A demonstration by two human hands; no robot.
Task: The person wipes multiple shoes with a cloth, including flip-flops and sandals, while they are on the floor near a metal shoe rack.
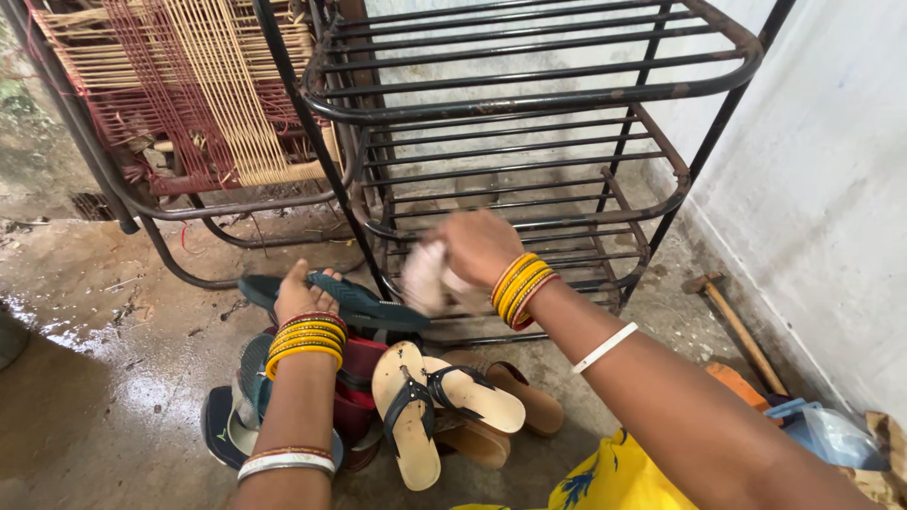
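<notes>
So the left hand (300,295) is gripping a dark teal sandal (364,302), lifted just above the shoe pile (416,406) on the floor. Right hand (477,246) is closed around a blurry pale cloth (423,276), right in front of the metal rack (529,142).

Two hands are shown: the left hand (300,297) and the right hand (477,246). One metal rack (529,99), one hammer (732,321) and one woven cot (189,85) are counted. Two cream sandals (416,416) are paired on the floor.
</notes>
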